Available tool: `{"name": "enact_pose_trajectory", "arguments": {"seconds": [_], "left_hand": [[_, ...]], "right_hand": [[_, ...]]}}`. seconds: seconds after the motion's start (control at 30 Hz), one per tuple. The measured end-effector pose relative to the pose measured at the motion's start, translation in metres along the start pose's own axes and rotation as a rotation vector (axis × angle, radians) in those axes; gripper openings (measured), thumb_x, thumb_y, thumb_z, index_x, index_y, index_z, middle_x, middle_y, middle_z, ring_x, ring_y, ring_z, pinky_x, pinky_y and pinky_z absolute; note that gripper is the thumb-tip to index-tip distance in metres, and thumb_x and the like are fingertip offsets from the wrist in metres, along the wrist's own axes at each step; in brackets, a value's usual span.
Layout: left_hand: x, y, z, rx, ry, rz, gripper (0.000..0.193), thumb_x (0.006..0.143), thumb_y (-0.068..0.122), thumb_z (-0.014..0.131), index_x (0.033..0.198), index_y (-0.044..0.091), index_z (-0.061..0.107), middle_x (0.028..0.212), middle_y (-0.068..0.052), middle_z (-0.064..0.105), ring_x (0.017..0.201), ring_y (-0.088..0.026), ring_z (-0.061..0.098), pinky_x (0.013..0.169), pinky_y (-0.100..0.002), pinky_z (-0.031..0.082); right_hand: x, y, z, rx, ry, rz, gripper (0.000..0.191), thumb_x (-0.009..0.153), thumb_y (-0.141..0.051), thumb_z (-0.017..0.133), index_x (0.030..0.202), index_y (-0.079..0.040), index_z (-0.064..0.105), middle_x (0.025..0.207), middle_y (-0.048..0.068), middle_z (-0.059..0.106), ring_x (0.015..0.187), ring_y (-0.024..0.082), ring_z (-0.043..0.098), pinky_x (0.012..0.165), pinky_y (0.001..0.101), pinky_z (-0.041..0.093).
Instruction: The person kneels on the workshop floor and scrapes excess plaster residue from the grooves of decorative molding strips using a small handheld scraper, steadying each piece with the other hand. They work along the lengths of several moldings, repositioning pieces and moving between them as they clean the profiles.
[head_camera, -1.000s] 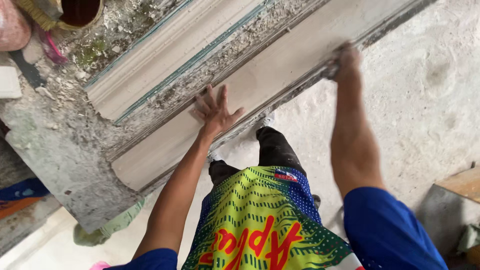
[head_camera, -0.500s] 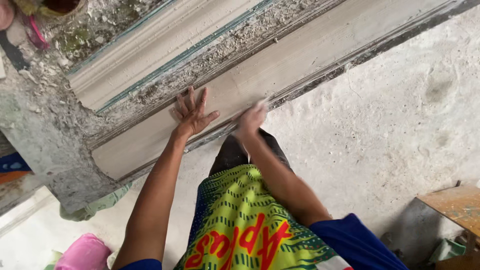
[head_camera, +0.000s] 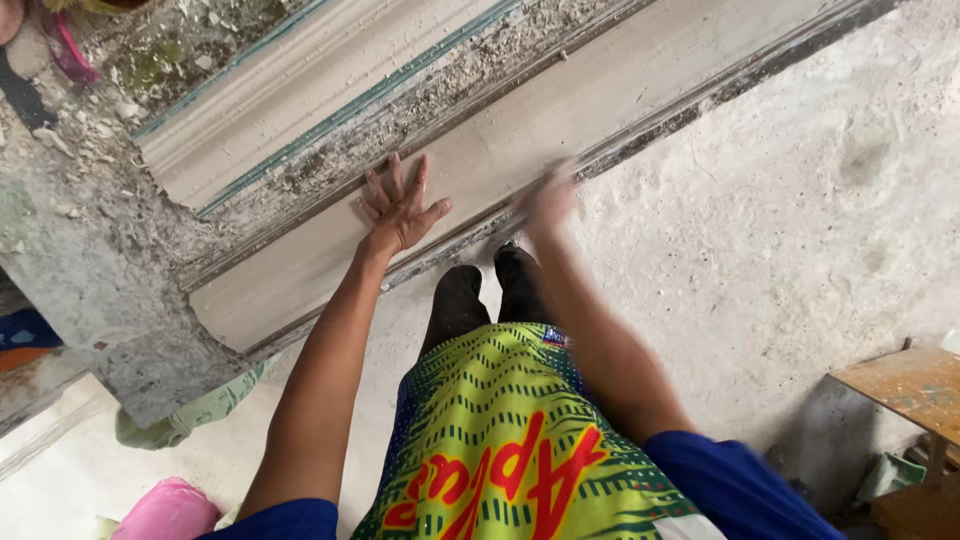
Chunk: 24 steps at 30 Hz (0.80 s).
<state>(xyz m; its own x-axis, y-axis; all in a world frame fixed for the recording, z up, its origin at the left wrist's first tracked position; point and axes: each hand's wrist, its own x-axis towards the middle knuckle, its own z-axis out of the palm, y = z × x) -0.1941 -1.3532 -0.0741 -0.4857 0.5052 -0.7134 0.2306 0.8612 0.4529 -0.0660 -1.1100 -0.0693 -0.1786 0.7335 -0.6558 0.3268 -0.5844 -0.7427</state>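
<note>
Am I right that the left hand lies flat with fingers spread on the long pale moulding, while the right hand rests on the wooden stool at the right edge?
Not quite. The left hand does lie flat, fingers spread, on the long pale moulding. But the right hand, blurred, is at the moulding's near edge, far from the wooden stool. The head view shows it.

The left hand (head_camera: 400, 205) lies flat, fingers spread, on a long pale moulding (head_camera: 560, 140) set on a crusted bench (head_camera: 90, 270). The right hand (head_camera: 548, 200), blurred, touches the moulding's near edge.
</note>
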Motion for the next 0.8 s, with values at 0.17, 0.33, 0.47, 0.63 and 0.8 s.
{"name": "enact_pose_trajectory", "arguments": {"seconds": [0.17, 0.33, 0.47, 0.63, 0.8], "left_hand": [[-0.001, -0.010, 0.005, -0.020, 0.046, 0.072, 0.105, 0.082, 0.083, 0.048, 0.166, 0.037, 0.006, 0.171, -0.012, -0.026, 0.147, -0.054, -0.032, 0.108, -0.082, -0.016], [-0.003, -0.009, 0.005, -0.039, 0.060, 0.079, 0.104, 0.081, 0.086, 0.046, 0.166, 0.039, 0.006, 0.171, -0.012, -0.024, 0.147, -0.056, -0.031, 0.107, -0.083, -0.015], [-0.010, -0.003, 0.004, -0.006, 0.057, 0.048, 0.104, 0.080, 0.087, 0.044, 0.165, 0.040, 0.006, 0.171, -0.012, -0.023, 0.147, -0.056, -0.030, 0.106, -0.085, -0.013], [-0.006, 0.026, 0.010, -0.037, 0.223, 0.026, 0.100, 0.084, 0.084, 0.044, 0.166, 0.036, 0.012, 0.171, -0.020, -0.017, 0.150, -0.058, -0.023, 0.110, -0.083, -0.005], [0.041, 0.103, 0.016, 0.049, 0.362, 0.215, 0.100, 0.091, 0.080, 0.046, 0.168, 0.029, 0.009, 0.172, -0.024, -0.011, 0.155, -0.053, -0.009, 0.118, -0.078, 0.003]], "right_hand": [[-0.090, 0.073, 0.065, 0.093, 0.044, 0.250, 0.060, 0.104, -0.035, 0.039, 0.158, -0.009, 0.038, 0.149, 0.029, 0.052, 0.132, 0.048, 0.051, 0.105, 0.0619, 0.045], [0.067, -0.068, -0.040, -0.132, 0.022, 0.039, 0.044, 0.106, -0.042, 0.038, 0.101, -0.005, 0.059, 0.073, 0.008, 0.063, 0.055, 0.014, 0.063, 0.046, 0.0302, 0.058], [0.111, -0.148, -0.083, 0.247, -0.190, 0.028, 0.034, 0.113, -0.032, 0.038, 0.099, -0.004, 0.053, 0.071, 0.009, 0.056, 0.050, 0.017, 0.051, 0.041, 0.0338, 0.050], [0.018, -0.075, -0.019, -0.564, 0.302, -0.243, 0.060, 0.102, -0.050, 0.039, 0.132, -0.002, 0.059, 0.123, 0.025, 0.065, 0.110, 0.035, 0.063, 0.095, 0.0503, 0.052], [0.010, -0.078, -0.021, -0.048, 0.054, 0.122, 0.038, 0.106, -0.036, 0.043, 0.120, -0.005, 0.059, 0.082, 0.019, 0.056, 0.064, 0.030, 0.056, 0.052, 0.0441, 0.049]]}}
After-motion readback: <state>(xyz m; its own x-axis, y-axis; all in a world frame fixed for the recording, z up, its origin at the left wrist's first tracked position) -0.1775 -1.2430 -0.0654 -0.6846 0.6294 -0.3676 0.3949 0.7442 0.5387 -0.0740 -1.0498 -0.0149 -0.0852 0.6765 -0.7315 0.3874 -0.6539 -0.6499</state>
